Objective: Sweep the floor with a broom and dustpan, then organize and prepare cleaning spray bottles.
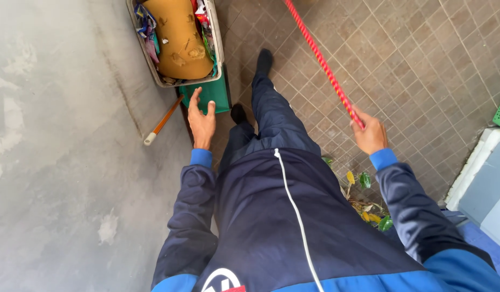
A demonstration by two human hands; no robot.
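Head view: right hand (370, 135) grips red pole (321, 62) (top cut off); left hand (202, 120) fingers spread.

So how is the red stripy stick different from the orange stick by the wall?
The red stripy stick is gripped in the right hand; the orange stick is held by nobody and slants by the grey wall, just left of the left hand. The red one has spiral stripes and runs out of view; the orange one is plain with a white end cap. Both are thin, straight poles.
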